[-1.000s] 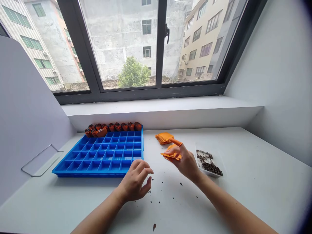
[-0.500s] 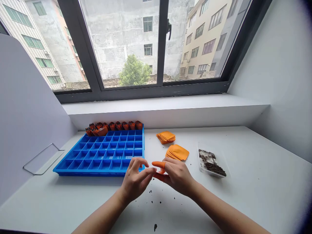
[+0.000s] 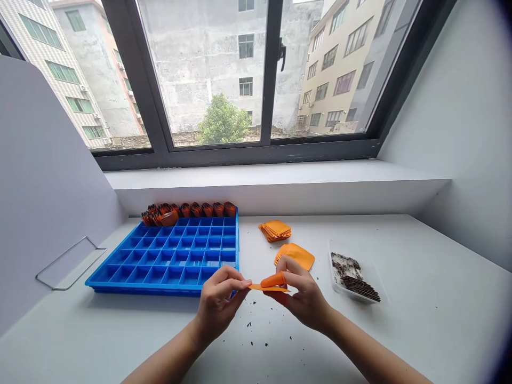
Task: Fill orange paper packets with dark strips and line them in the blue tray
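A small flat orange packet (image 3: 256,287) is held nearly edge-on between my two hands, above the near part of the table. My left hand (image 3: 222,301) pinches its left end between thumb and fingers. My right hand (image 3: 308,298) wears orange finger cots (image 3: 273,280) on the index finger and thumb, and closes on the packet's right part. Just behind my right hand lies a fanned pile of orange packets (image 3: 298,256). Farther back sits a second stack of them (image 3: 275,230). A clear plastic box (image 3: 338,288) at the right holds thin dark brown pieces (image 3: 361,288).
A blue compartment tray (image 3: 148,292) stands at the left, with bundles of orange and black pieces (image 3: 170,217) along its back row. A bent wire stand (image 3: 60,288) is near the left panel. Dark crumbs (image 3: 252,343) dot the table in front. A window sill closes the back.
The orange packet now shows clearly between my hands, held at both ends. My right hand has shifted slightly right and its cotted fingers have come together. The view has tilted a little.
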Demonstrator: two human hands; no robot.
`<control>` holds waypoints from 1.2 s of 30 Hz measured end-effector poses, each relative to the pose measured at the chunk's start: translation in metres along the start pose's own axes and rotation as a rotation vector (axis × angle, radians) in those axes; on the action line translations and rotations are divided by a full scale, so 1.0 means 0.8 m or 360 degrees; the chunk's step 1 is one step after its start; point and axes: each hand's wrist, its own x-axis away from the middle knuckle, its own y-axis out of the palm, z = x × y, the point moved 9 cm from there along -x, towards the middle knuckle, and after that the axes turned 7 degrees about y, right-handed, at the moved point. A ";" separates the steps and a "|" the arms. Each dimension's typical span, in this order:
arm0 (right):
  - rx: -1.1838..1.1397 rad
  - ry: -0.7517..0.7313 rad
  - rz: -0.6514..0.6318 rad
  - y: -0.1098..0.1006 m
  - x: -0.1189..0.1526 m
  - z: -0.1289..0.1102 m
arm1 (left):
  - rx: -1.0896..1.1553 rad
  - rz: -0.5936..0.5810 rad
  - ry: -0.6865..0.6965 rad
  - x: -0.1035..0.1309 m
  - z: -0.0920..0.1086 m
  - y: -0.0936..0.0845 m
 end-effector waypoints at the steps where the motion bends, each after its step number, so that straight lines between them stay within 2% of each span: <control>1: -0.0014 0.0040 -0.0002 0.001 0.000 0.002 | 0.0020 -0.0016 -0.0003 0.001 -0.002 0.002; 4: -0.0020 0.0075 -0.0026 0.007 0.003 0.004 | 0.0010 -0.0083 -0.0015 0.004 -0.008 0.007; 8: 0.0061 -0.0015 -0.0020 0.009 0.006 0.001 | 0.0066 -0.0175 -0.0043 0.008 -0.011 0.014; 19: 0.0008 -0.0146 -0.0056 0.018 0.009 -0.006 | 0.0238 -0.0369 -0.0008 0.004 0.007 0.029; 24: 0.0180 -0.0324 -0.0022 0.023 0.011 -0.019 | 0.0210 -0.0535 0.0034 0.003 0.011 0.031; 29: 0.0308 -0.0416 -0.0018 0.024 0.010 -0.020 | 0.0201 -0.0738 0.0016 0.008 0.009 0.034; 36: 0.0361 -0.0381 0.0055 0.022 0.009 -0.011 | 0.0141 -0.0752 0.0159 0.014 0.006 0.035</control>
